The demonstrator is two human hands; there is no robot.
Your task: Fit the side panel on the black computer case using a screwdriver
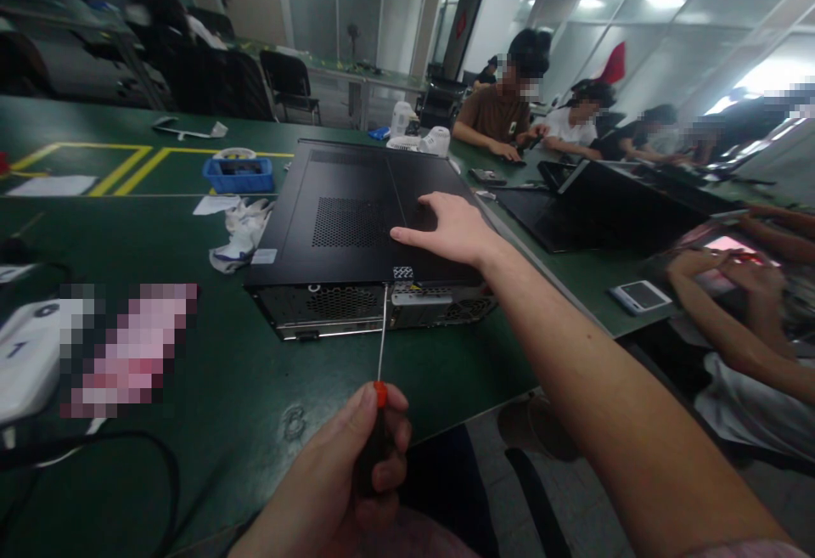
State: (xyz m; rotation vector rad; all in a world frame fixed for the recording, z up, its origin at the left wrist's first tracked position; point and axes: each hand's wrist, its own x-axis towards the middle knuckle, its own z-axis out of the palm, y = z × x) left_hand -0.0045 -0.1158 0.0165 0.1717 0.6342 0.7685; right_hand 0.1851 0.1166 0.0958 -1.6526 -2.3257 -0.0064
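A black desktop computer case (pixel 356 210) lies flat on the green table (pixel 191 371), its rear panel facing me. My left hand (pixel 344 477) is closed around the dark handle of a screwdriver (pixel 380 346). Its thin shaft points away from me, and the tip touches the upper edge of the rear panel. My right hand (pixel 449 231) rests flat on top of the case near its right side, fingers stretched out and holding nothing.
A blue tray (pixel 238 174) and crumpled white gloves (pixel 242 231) lie left of the case. A white device (pixel 29 354) and black cables sit at the near left. A phone (pixel 640 295) and other dark cases (pixel 592 201) lie to the right, where several people sit.
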